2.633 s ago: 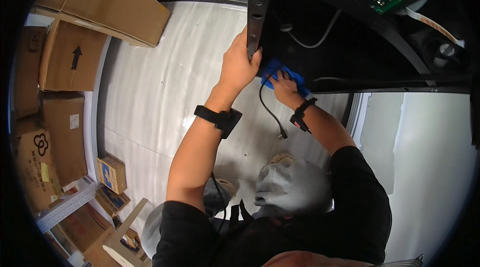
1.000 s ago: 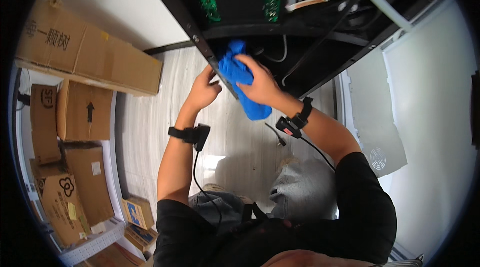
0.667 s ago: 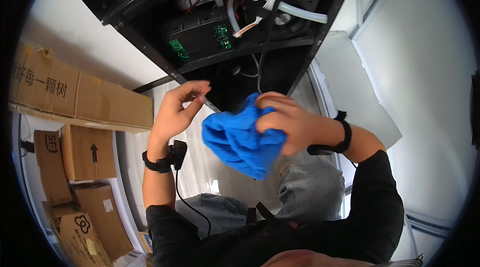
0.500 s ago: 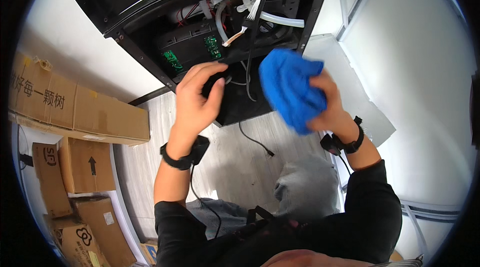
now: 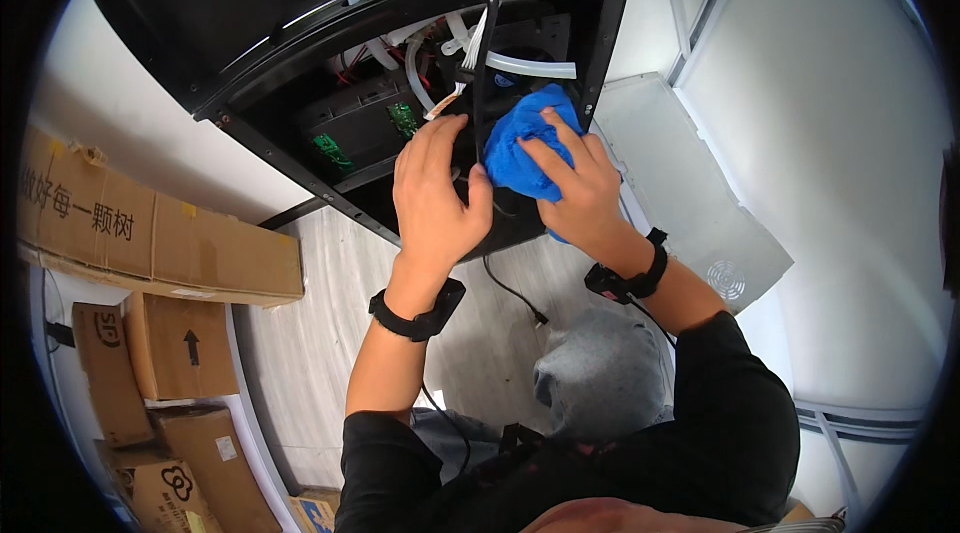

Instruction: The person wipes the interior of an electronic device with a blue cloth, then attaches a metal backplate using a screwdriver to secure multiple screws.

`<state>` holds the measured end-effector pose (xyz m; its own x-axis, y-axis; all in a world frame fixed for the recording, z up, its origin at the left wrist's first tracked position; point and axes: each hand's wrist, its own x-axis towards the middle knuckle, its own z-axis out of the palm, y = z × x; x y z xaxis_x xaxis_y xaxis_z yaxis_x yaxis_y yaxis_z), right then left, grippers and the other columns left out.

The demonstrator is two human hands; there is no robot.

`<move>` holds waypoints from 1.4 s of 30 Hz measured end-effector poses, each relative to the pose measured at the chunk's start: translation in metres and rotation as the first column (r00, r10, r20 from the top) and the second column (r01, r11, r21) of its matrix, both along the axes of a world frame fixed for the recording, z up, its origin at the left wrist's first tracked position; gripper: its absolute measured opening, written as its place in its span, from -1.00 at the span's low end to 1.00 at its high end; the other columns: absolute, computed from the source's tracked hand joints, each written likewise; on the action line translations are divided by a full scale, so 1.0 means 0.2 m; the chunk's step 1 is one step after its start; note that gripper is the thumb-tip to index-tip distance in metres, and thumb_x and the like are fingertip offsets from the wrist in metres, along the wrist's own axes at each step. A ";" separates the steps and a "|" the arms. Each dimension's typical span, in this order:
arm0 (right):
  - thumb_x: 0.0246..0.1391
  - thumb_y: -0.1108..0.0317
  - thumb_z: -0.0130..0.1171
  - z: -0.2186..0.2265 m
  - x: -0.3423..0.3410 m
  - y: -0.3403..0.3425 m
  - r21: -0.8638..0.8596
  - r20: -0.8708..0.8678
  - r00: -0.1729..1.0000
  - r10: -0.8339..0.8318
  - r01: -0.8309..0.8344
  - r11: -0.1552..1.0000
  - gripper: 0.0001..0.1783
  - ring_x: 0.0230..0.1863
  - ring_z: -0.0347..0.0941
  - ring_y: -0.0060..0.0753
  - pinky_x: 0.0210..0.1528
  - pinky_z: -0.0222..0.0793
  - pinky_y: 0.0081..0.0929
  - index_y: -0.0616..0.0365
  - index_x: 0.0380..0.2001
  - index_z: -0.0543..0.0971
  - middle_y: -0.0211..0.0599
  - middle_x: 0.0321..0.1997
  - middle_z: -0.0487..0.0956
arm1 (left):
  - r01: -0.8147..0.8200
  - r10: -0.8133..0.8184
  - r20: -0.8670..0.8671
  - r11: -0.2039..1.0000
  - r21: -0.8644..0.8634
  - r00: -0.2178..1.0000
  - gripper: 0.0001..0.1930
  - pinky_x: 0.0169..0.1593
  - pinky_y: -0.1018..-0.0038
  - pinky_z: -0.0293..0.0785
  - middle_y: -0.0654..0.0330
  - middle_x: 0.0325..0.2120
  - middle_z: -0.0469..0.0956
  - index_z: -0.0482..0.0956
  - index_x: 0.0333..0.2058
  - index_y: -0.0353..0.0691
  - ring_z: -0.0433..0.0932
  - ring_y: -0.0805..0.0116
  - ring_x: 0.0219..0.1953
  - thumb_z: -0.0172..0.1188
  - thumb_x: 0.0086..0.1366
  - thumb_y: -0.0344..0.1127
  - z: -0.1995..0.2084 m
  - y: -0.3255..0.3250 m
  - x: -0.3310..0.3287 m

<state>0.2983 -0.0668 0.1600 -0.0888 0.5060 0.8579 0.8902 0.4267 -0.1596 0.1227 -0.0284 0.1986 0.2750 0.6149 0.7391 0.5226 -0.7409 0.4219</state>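
My right hand (image 5: 588, 195) has its fingers spread over a bunched blue cloth (image 5: 518, 148), pressing it into the lower right of a black machine's open back. Thumb apart from the fingers, my left hand (image 5: 435, 203) is at the opening beside a hanging black cable (image 5: 482, 63). Contact between its fingertips and the cable cannot be made out. Inside the black cabinet (image 5: 607, 33) are green circuit boards (image 5: 330, 150), a white wire bundle (image 5: 472, 45) and a pale tube (image 5: 530, 66). The cloth and my hands hide part of the lower compartment.
A perforated grey panel (image 5: 690, 173) leans or lies at the right by the white wall (image 5: 830, 183). Cardboard boxes (image 5: 190, 233) are stacked at the left. A loose cable end (image 5: 540, 317) lies on the wood-look floor (image 5: 320, 333), near my knee (image 5: 600, 373).
My right hand has brought the blue cloth left and up, into the machine's opening. My left hand has shifted right, closer to the hanging cable. The view has shifted slightly.
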 end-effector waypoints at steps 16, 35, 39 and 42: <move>-0.46 0.60 0.19 0.28 0.06 0.03 -0.047 -0.087 0.996 -0.024 0.020 0.999 -0.31 -0.37 0.32 -0.25 -0.39 0.33 -0.51 -0.14 -0.07 0.53 -0.18 0.20 0.37 | -0.085 0.086 0.044 0.996 -0.008 0.995 -0.50 -0.27 0.39 0.35 0.05 -0.45 0.57 0.51 -0.04 -0.38 0.49 0.19 -0.45 0.02 -0.06 -0.50 -0.02 0.08 0.02; -0.52 0.59 0.31 0.53 0.01 0.07 -0.218 0.417 0.901 0.120 -0.028 0.975 -0.30 -0.30 0.39 -0.24 -0.37 0.42 -0.50 -0.25 -0.15 0.51 -0.30 0.18 0.40 | 0.007 0.007 0.099 0.990 -0.144 0.995 -0.57 -0.22 0.31 0.44 0.01 -0.44 0.59 0.56 -0.14 -0.36 0.53 0.09 -0.41 -0.03 -0.04 -0.46 0.02 0.08 -0.06; -0.47 0.57 0.32 0.59 -0.01 0.06 -0.237 0.554 0.820 0.140 -0.006 0.972 -0.36 -0.25 0.42 -0.25 -0.37 0.42 -0.48 -0.22 -0.17 0.51 -0.36 0.10 0.44 | 0.041 -0.016 0.135 0.981 -0.188 0.991 -0.59 -0.25 0.29 0.46 -0.01 -0.44 0.59 0.57 -0.16 -0.37 0.54 0.07 -0.40 -0.04 -0.03 -0.46 0.05 0.08 -0.06; -0.43 0.54 0.32 0.60 -0.02 0.07 -0.253 0.629 0.763 0.151 0.017 0.967 -0.39 -0.23 0.43 -0.26 -0.36 0.42 -0.47 -0.19 -0.17 0.52 -0.40 0.06 0.45 | 0.041 -0.015 0.109 0.970 -0.242 0.994 -0.59 -0.29 0.29 0.46 -0.01 -0.46 0.59 0.57 -0.16 -0.38 0.54 0.08 -0.40 -0.05 -0.02 -0.44 0.07 0.08 -0.08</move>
<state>0.2937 -0.0522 0.2797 -0.6141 0.6508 0.4465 0.7892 0.5151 0.3346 0.1073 -0.0131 0.2127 0.2230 0.7728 0.5942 0.4455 -0.6230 0.6430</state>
